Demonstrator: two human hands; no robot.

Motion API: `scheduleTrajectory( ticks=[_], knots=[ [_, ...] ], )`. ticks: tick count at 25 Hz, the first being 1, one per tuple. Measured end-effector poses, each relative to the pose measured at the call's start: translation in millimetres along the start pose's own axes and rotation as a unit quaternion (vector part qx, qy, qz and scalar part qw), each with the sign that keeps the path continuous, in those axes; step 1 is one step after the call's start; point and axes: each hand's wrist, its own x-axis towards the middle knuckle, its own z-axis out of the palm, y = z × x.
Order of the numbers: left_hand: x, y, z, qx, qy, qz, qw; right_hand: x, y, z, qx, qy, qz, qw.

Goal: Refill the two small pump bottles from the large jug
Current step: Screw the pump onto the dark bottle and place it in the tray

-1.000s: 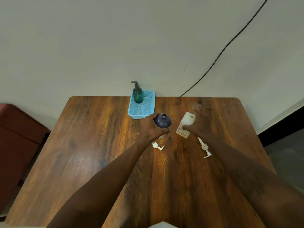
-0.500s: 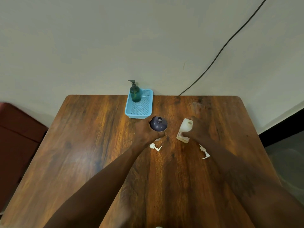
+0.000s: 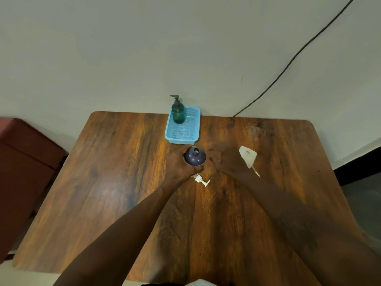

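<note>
Both bare forearms are reaching forward over the wooden table [image 3: 123, 182], converging near its far middle. The left hand [image 3: 181, 165] is lying knuckles-up against the near-left side of the dark purple bottle [image 3: 194, 157], with its fingers curling round the body and gripping it. That bottle is standing upright on the table just in front of the blue basket [image 3: 184, 131], its neck open and facing up. The right hand [image 3: 221, 159] is sitting just right of the purple bottle, but it is blurring into the dark wood, so I cannot tell whether its fingers are spreading, curling or touching anything. The white bottle [image 3: 248, 156], also uncapped, is leaning beside the right wrist; whether the two are touching is unclear. A white pump head [image 3: 201, 180] is lying on the table just beneath the left wrist, and part of a second pump head [image 3: 256, 172] is showing at the far edge of the right forearm, below the white bottle. A green pump bottle [image 3: 178, 113] is standing upright in the far-left corner of the basket, near the wall.
</note>
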Motion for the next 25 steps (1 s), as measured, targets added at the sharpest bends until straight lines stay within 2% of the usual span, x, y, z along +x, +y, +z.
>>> scheduleTrajectory(
  ticks=[2, 5, 7, 11, 16, 20, 22, 25],
  knots=[
    [-3.9, -13.0, -8.5, 0.007, -0.004, -0.023, 1.000, -3.0, -11.8, 14.4, 0.031, -0.050, 0.059, 0.996],
    [-7.3, -30.7, -20.5, 0.011, -0.002, -0.035, 0.999, -8.9, -11.9, 40.7, 0.057, -0.165, 0.177, 0.969],
    [-9.0, -39.2, -28.6, 0.002, 0.002, -0.028, 1.000, -14.0, -10.6, 57.8, 0.054, -0.213, 0.196, 0.956],
    [-18.1, -52.6, -42.2, 0.003, 0.002, -0.020, 1.000, -29.5, -6.0, 98.3, -0.012, -0.241, 0.191, 0.952],
    [-26.6, -68.9, -57.1, 0.017, 0.003, -0.020, 1.000, -32.1, -19.5, 114.7, -0.096, -0.208, 0.213, 0.950],
    [-27.1, -73.7, -67.2, 0.015, -0.004, -0.029, 0.999, -22.0, -34.3, 98.4, 0.014, -0.132, 0.281, 0.951],
    [-25.5, -73.7, -68.8, 0.020, -0.002, -0.036, 0.999, -13.1, -37.0, 85.8, 0.082, -0.100, 0.250, 0.960],
    [-21.1, -72.4, -68.1, 0.020, 0.002, -0.046, 0.999, -3.4, -42.2, 60.3, 0.170, -0.024, 0.147, 0.974]
  ],
)
